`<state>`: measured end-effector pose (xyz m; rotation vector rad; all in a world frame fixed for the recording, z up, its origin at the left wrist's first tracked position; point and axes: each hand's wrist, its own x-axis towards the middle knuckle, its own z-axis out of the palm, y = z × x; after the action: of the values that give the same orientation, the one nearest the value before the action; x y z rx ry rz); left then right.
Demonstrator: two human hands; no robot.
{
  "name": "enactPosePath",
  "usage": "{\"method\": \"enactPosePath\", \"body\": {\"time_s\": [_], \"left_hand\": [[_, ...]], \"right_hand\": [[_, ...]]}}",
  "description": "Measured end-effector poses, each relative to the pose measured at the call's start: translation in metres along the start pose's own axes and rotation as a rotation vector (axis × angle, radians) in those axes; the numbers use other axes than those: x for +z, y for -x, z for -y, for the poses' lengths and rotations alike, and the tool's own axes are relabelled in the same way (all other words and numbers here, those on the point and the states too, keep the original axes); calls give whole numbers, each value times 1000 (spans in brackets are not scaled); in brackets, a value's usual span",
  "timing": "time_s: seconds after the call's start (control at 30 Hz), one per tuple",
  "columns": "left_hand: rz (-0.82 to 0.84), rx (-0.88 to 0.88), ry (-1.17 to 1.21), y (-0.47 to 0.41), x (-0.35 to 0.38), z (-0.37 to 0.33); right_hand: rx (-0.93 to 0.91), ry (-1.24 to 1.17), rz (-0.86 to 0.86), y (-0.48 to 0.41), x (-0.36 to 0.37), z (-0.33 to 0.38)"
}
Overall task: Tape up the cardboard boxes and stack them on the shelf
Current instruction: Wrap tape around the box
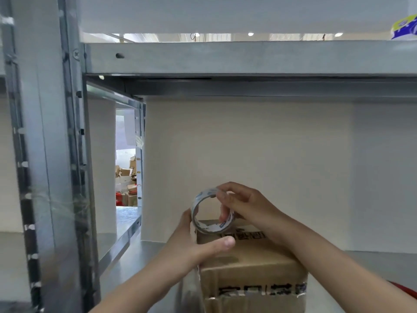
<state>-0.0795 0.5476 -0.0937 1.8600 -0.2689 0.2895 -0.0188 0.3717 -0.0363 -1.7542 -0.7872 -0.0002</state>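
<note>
1. Holding a tape roll (208,228) just above the far end of a cardboard box (252,263), the person stands close in front of a metal shelf (144,251).
2. The right hand (246,206) grips the roll: fingertips pinch its upper rim, and other fingers curl through the ring on its right side.
3. The left hand (191,247) sits at the box's upper left edge, its thumb laid straight across the box top just under the roll. Its fingers go up behind the roll's left side; I cannot tell whether they curl round anything.
4. The roll stands on edge, its open hole facing the viewer, its lower rim touching or nearly touching the box top.
5. The box rests on the shelf deck, dark printed characters on its top and front, with a strip of clear tape along its left corner.
6. Overhead runs a grey steel beam (225,57); a slotted upright (45,132) stands at the left.
7. A pale back panel (248,154) closes the bay behind the box.
8. Through a gap at the left, a heap of cartons (126,177) lies well beyond.
</note>
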Motion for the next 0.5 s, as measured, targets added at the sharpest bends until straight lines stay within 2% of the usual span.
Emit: {"method": "enactPosePath", "body": {"time_s": [0.23, 0.4, 0.5], "left_hand": [[148, -94, -5, -12, -2, 10], [166, -85, -17, -13, -2, 10], [180, -84, -50, -15, -2, 11]], "right_hand": [[-25, 128, -24, 1, -29, 8], [127, 347, -189, 8, -91, 18], [160, 405, -121, 23, -110, 14]]}}
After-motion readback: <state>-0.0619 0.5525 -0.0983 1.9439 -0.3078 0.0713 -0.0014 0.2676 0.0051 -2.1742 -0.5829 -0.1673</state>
